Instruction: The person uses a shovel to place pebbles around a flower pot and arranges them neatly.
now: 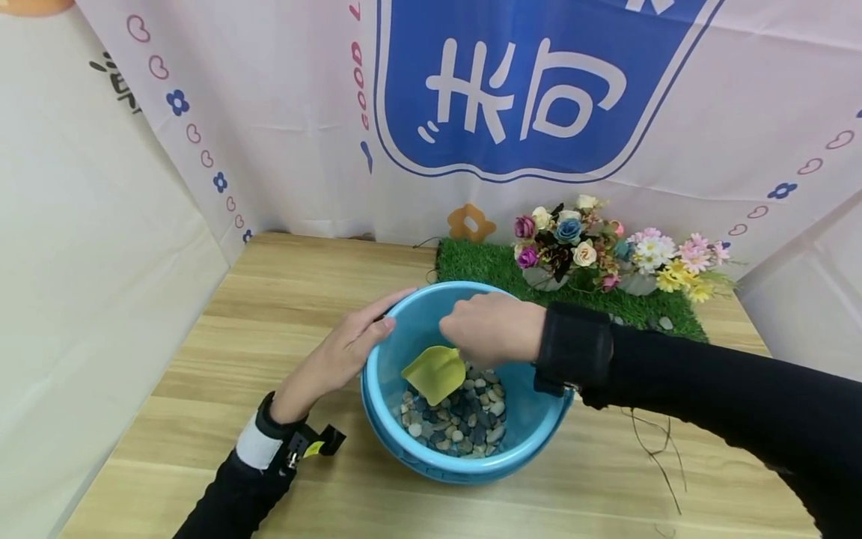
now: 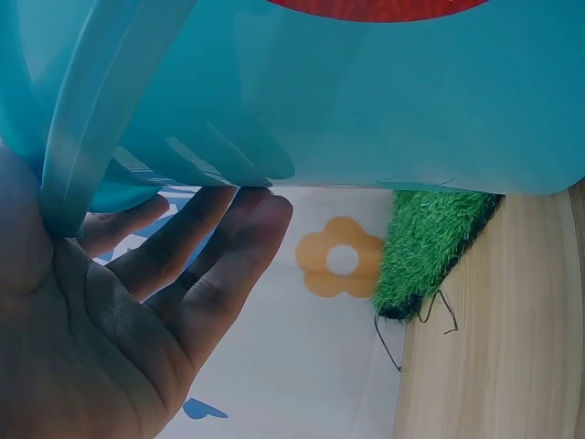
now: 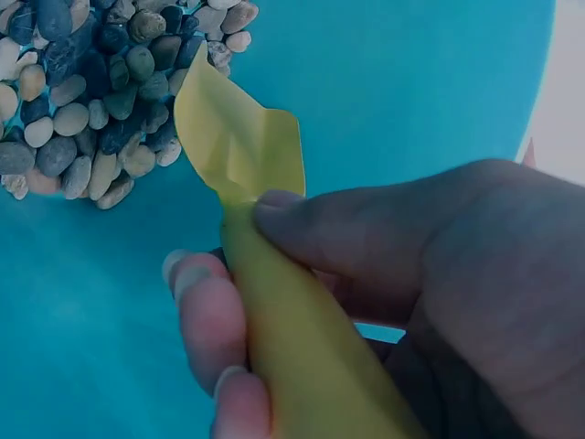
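Observation:
A light blue plastic bucket point(image 1: 532, 449) stands on the wooden table, with grey, white and dark pebbles point(image 1: 465, 423) on its bottom. My right hand point(image 1: 494, 329) is over the bucket's opening and grips a yellow toy shovel point(image 1: 436, 374) by its handle. In the right wrist view the thumb lies along the neck of the shovel point(image 3: 242, 137), fingers curled round the handle; the blade looks bare, beside the pebbles point(image 3: 91, 101). My left hand point(image 1: 343, 348) holds the bucket's left rim, thumb over the edge. Its fingers point(image 2: 242, 265) lie against the outer wall in the left wrist view.
Behind the bucket a green turf mat point(image 1: 478, 262) carries artificial flowers point(image 1: 572, 239) in light pots, with a few stones near its front edge. Thin dark strings point(image 1: 663, 453) lie on the table point(image 1: 222, 352) at right. A printed cloth point(image 1: 303, 150) hangs behind.

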Demonstrator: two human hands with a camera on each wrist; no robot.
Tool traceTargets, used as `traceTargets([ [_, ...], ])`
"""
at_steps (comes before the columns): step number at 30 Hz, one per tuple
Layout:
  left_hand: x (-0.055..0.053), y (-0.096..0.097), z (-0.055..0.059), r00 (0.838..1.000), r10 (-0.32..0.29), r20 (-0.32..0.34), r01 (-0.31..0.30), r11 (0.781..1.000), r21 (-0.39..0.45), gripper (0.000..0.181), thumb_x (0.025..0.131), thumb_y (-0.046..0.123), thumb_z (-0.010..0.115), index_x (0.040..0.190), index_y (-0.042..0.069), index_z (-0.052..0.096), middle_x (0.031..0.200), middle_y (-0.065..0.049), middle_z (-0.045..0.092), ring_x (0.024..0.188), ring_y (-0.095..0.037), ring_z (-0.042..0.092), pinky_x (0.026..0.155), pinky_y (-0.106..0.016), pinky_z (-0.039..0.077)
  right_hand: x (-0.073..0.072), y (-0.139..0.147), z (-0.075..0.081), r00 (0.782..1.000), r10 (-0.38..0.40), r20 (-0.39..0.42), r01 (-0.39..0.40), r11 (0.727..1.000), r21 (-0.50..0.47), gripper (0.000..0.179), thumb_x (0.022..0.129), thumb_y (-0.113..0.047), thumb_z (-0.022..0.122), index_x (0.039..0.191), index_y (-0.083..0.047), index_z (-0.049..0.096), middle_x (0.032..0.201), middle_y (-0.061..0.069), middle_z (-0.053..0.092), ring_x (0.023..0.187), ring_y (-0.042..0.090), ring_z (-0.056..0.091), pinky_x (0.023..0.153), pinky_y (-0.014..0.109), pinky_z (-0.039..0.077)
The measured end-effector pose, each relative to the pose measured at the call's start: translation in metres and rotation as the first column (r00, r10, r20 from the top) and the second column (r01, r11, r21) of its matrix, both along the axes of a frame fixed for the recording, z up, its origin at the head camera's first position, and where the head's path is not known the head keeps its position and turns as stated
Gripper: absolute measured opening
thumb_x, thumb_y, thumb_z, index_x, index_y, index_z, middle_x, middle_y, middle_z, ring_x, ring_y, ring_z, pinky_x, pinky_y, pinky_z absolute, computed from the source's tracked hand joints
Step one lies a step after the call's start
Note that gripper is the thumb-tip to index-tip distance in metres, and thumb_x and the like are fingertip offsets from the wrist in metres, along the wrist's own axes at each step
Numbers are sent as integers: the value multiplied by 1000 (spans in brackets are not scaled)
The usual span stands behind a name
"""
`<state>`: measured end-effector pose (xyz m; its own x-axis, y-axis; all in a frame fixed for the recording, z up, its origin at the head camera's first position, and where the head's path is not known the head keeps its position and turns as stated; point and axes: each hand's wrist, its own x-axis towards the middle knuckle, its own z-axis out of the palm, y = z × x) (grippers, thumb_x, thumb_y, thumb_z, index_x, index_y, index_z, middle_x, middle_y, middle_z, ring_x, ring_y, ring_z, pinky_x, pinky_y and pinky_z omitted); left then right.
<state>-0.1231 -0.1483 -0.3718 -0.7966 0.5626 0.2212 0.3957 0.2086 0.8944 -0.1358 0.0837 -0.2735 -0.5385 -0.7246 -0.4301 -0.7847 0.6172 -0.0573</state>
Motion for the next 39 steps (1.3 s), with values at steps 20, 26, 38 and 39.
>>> traceTargets([
  [20,0,0,1,1000,2,7,-2,1000,3,50,111,22,35,159,9,34,150,-18,47,99,-31,71,68,-35,63,9,-13,-13,995,19,-100,-16,999,31,9,98,-5,67,91,-9,71,70,1,56,60,14,54,56,28,54],
  [26,1,0,1,1000,4,11,-4,1000,3,50,111,24,35,159,10,34,151,-18,46,100,-32,71,67,-36,63,22,-16,-11,986,57,-158,-52,998,30,15,100,-9,65,86,-9,71,66,1,55,58,14,58,52,29,56],
  [38,0,0,1,1000,-2,7,2,1000,3,50,111,22,34,160,11,34,151,-17,46,104,-33,70,70,-36,63,-8,-15,-14,980,-135,147,101,970,220,6,98,-5,64,97,-10,65,69,3,62,53,13,57,48,23,45],
  [39,0,0,1,1000,-3,8,3,1000,4,50,111,22,34,160,11,34,150,-17,47,104,-33,70,69,-36,63,-10,-13,-15,975,-149,167,108,966,236,7,99,-6,63,93,-10,65,67,3,63,50,13,57,46,23,44],
])
